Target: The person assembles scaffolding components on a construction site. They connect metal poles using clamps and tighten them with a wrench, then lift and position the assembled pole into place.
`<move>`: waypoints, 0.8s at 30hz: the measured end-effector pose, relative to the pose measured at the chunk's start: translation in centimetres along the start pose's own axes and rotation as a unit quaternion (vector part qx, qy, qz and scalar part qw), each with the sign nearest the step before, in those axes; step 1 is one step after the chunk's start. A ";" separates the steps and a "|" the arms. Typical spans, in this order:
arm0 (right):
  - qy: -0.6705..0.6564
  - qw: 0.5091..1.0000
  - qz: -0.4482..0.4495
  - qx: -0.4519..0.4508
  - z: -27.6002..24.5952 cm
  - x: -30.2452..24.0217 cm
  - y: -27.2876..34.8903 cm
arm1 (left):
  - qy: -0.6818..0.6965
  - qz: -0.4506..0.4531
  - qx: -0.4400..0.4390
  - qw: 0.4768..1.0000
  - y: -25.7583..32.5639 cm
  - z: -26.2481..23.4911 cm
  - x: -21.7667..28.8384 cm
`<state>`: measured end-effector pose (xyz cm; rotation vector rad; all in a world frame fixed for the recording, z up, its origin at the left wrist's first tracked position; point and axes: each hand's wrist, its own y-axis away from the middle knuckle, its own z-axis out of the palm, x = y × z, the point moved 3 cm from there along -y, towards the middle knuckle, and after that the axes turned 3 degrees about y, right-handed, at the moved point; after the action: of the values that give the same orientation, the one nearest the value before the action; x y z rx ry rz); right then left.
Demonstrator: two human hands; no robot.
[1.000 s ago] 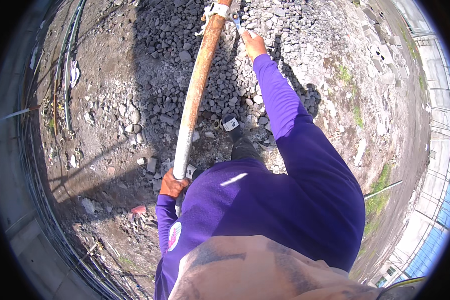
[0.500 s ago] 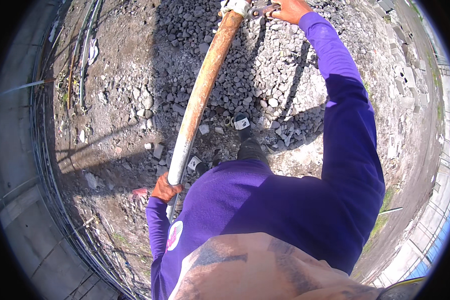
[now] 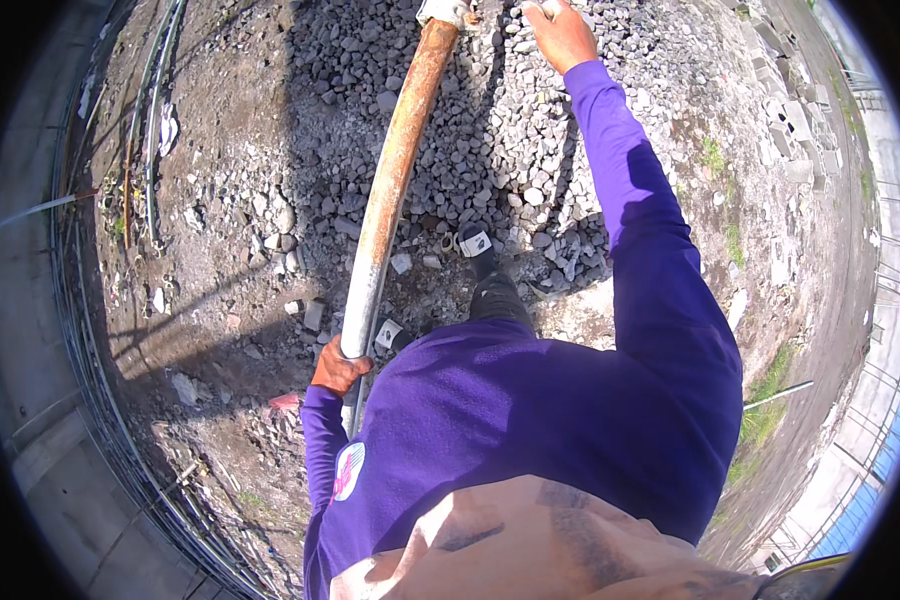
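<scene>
A long metal pipe point(image 3: 398, 160), rusty brown along its upper half and silvery grey lower down, slants upward in front of me. My left hand point(image 3: 340, 368) is wrapped round its lower, grey part beside my hip. At the pipe's far end sits a pale, whitish clamp point(image 3: 444, 11) with a small rusty bolt point(image 3: 471, 18) on its right side, cut off by the upper edge. My right hand point(image 3: 564, 38) is to the right of the clamp, apart from it, with fingers bent together. What those fingers hold, if anything, does not show clearly.
Loose grey gravel point(image 3: 445, 150) lies under the pipe and round my feet. Several long thin pipes point(image 3: 158, 110) rest on the ground at the left, near a concrete wall point(image 3: 30, 300). Concrete blocks point(image 3: 800, 130) are piled at the far right, by a grassy patch point(image 3: 765, 390).
My right hand has come away from the clamp; the wrench it held there no longer shows clearly. The bolt on the clamp is now uncovered. My left hand keeps its grip on the pipe.
</scene>
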<state>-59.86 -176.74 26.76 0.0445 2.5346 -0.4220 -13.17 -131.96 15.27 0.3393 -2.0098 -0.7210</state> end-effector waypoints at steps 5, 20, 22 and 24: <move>-0.135 0.984 0.097 -0.067 2.1 -1.7 8.4 | 0.001 0.070 0.024 0.997 -0.3 0.2 0.1; -0.069 0.996 0.002 0.057 4.4 -5.2 3.1 | -0.053 0.098 0.048 0.993 -0.5 2.0 -1.2; -0.061 0.996 -0.012 0.067 4.0 -4.8 3.0 | -0.034 0.080 0.038 0.996 -0.4 1.9 -0.7; -0.100 0.994 -0.020 0.036 3.9 -4.4 2.8 | -0.033 0.075 0.039 0.996 -0.1 1.8 0.0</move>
<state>-53.74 -175.01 25.21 -0.0214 2.3254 -0.5081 -14.67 -131.44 14.52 0.2090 -2.1046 -0.5662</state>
